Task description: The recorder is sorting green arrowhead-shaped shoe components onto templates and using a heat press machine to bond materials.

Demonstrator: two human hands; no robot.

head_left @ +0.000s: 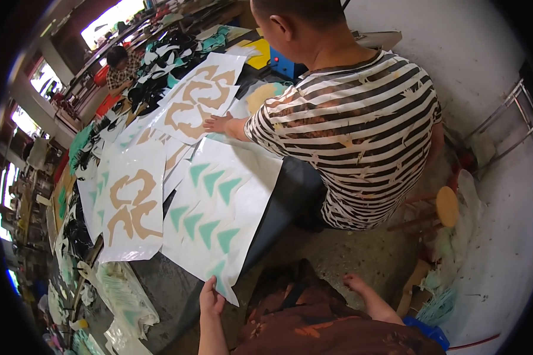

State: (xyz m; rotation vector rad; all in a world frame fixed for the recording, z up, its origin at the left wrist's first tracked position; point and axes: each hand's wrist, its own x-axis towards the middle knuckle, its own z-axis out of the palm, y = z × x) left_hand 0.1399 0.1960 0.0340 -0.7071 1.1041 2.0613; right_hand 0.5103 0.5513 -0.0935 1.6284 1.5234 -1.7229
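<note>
A white sheet (pixel 219 195) carries rows of mint-green arrow-like shapes, and its near corner reaches my left hand (pixel 211 299). My thumb and fingers pinch that corner beside one loose-looking green shape (pixel 217 273). The sheet's far part lies on the dark table, near a co-worker's hand (pixel 218 123). My right hand (pixel 354 283) hangs low at my right with nothing visible in it, its fingers loosely apart. Left of the green-shaped sheet is a white sheet with tan cut-out-like shapes (pixel 137 204).
A co-worker in a striped shirt (pixel 355 130) stands close at the table's right. More tan-patterned sheets (pixel 198 97) and a heap of black, white and green pieces (pixel 160 62) cover the far table. A wooden stool (pixel 447 207) stands right; a plastic bag (pixel 121 290) lies at the left.
</note>
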